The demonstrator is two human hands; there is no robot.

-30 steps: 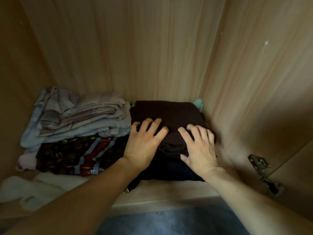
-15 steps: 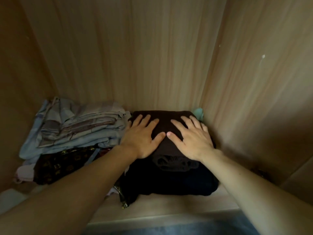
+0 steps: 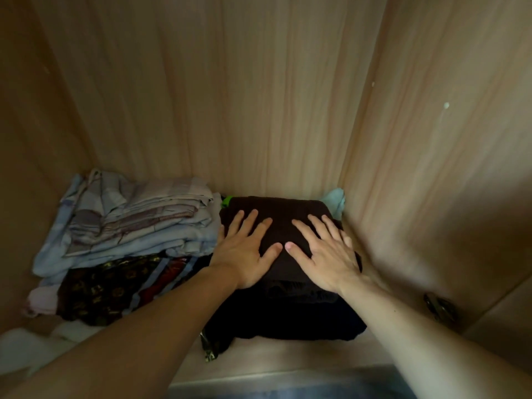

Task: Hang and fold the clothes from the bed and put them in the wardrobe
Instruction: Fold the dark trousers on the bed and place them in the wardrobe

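Note:
A folded dark brown garment (image 3: pixel 280 210) lies on top of a stack of dark clothes (image 3: pixel 288 318) on the wardrobe shelf (image 3: pixel 288 358), at the right near the side wall. My left hand (image 3: pixel 244 249) rests flat on its left half, fingers spread. My right hand (image 3: pixel 325 251) lies flat on its right half, fingers spread. The two thumbs almost touch in the middle. Neither hand grips anything.
A pile of folded pale blue checked clothes (image 3: pixel 129 220) sits at the left on a dark patterned garment (image 3: pixel 109 286). White cloth (image 3: pixel 23 349) lies at the front left. A light blue cloth (image 3: pixel 335 201) pokes out behind the stack. A door hinge (image 3: pixel 439 308) sits at the right.
Both hands have slid from the front edge of the brown garment farther back onto its top and now lie flat. The garment sits deeper on the stack.

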